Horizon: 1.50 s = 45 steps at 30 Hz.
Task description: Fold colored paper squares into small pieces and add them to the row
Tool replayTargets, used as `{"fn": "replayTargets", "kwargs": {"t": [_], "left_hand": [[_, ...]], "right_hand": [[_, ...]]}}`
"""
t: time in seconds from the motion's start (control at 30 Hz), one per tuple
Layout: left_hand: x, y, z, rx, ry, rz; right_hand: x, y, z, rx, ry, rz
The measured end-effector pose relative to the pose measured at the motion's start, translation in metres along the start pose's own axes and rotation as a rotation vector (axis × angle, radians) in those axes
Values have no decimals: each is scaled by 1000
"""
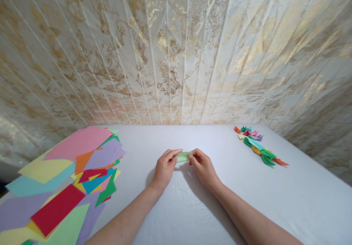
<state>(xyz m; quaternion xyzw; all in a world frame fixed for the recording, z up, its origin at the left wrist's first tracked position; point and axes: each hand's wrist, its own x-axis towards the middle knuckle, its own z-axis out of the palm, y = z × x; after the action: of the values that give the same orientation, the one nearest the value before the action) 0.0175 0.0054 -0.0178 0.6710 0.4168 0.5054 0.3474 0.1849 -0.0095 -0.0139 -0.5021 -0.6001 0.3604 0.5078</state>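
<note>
A small light green piece of paper (183, 157) is held just above the white table, between my two hands. It looks folded or rolled into a short strip. My left hand (165, 166) pinches its left end between thumb and fingers. At the right end, my right hand (202, 165) grips it the same way, thumb in front. The fingers cover both ends of the paper, so only its middle shows.
Loose coloured sheets and scraps (59, 208) lie in an overlapping pile on the left. Small folded paper pieces (258, 146) in several colours form a row at the back right. Behind the white table (176, 215) hangs a gold-patterned curtain (170, 61).
</note>
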Motion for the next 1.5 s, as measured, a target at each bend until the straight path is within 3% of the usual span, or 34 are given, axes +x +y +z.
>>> {"fn": "replayTargets", "kwargs": {"t": [0.47, 0.77, 1.0, 1.5], "left_hand": [[1, 2, 0, 28, 3, 25], [1, -1, 1, 38, -17, -39], [1, -3, 3, -90, -22, -137], [0, -4, 3, -29, 5, -116]], "right_hand": [[1, 0, 0, 35, -17, 7], [0, 6, 0, 37, 0, -15], [-1, 8, -1, -68, -31, -129], [-1, 4, -1, -85, -19, -44]]}}
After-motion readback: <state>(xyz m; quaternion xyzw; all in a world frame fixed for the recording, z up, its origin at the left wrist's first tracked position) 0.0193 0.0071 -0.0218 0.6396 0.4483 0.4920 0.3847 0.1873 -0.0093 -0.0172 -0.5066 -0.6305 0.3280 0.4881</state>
